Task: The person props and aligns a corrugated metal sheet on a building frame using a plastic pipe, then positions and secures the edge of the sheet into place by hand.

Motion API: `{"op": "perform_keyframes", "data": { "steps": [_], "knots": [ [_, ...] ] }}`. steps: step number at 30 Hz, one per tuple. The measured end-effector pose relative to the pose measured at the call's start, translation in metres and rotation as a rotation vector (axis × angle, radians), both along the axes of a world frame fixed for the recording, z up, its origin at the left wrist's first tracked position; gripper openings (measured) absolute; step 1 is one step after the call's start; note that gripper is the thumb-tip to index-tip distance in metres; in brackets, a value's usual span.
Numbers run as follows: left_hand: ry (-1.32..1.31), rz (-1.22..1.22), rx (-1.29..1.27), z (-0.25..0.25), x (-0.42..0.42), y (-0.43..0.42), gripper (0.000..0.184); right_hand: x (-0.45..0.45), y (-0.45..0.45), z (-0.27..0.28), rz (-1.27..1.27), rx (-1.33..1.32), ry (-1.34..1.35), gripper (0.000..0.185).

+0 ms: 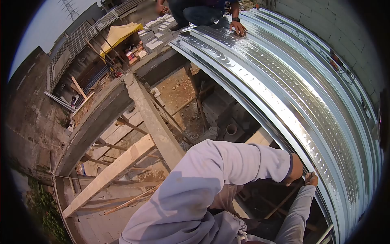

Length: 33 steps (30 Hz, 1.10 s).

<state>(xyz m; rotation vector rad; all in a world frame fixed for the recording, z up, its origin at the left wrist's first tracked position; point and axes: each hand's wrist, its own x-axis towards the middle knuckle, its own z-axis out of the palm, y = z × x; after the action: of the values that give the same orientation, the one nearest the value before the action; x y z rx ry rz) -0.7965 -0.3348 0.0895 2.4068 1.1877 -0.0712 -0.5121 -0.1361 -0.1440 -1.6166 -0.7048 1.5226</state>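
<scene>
Long ribbed metal decking sheets [260, 77], shiny and dimpled, lie in a stack that curves across the right of the head view. My right hand [311, 179] is closed on the near edge of the decking, with its fingers curled at the rim. My left hand [295, 168] comes out of a grey sleeve with a dark cuff, just beside that same edge. Its fingers are hidden, so I cannot tell whether it grips. At the far end, another person's hand [238, 28] with a dark wristband rests flat on the sheets.
A concrete beam [152, 110] and wooden planks [109, 175] span an open drop with rubble below. Grey blocks [156, 32] are stacked near the crouching person. A block wall [333, 28] borders the decking. Cables and a tool [335, 61] lie along the far side.
</scene>
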Motion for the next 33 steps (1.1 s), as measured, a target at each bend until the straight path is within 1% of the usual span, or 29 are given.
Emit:
{"op": "perform_keyframes", "data": {
  "steps": [2, 4, 9, 10, 13, 22, 28, 31, 33],
  "knots": [
    [0.009, 0.012, 0.001, 0.005, -0.002, -0.004, 0.025, 0.005, 0.008, -0.015, -0.02, 0.001, 0.003, 0.021],
    [0.012, 0.027, -0.017, 0.003, -0.001, -0.003, 0.024, 0.007, 0.008, -0.016, -0.019, 0.0, 0.018, 0.024],
    [0.004, 0.046, -0.006, 0.005, 0.0, -0.003, 0.024, 0.004, 0.004, -0.013, -0.007, 0.005, 0.016, 0.031],
    [0.002, 0.053, -0.005, 0.005, 0.0, -0.003, 0.024, -0.001, -0.001, -0.005, -0.031, 0.009, -0.004, 0.034],
    [0.014, 0.042, -0.04, 0.002, -0.001, 0.0, 0.031, -0.003, -0.004, -0.002, -0.038, 0.021, -0.017, 0.033],
    [0.02, 0.081, -0.028, 0.008, -0.001, -0.002, 0.029, -0.002, -0.001, -0.005, -0.058, -0.006, -0.011, 0.024],
    [0.037, 0.081, -0.048, 0.01, 0.0, -0.002, 0.03, -0.001, 0.001, -0.009, -0.073, -0.003, 0.019, 0.024],
    [0.049, 0.086, -0.048, 0.009, 0.0, 0.0, 0.03, -0.002, 0.0, -0.007, -0.061, -0.012, 0.001, 0.038],
    [0.049, 0.077, -0.05, 0.008, 0.001, 0.0, 0.03, -0.003, 0.0, -0.006, -0.059, -0.009, 0.013, 0.036]
  ]
}}
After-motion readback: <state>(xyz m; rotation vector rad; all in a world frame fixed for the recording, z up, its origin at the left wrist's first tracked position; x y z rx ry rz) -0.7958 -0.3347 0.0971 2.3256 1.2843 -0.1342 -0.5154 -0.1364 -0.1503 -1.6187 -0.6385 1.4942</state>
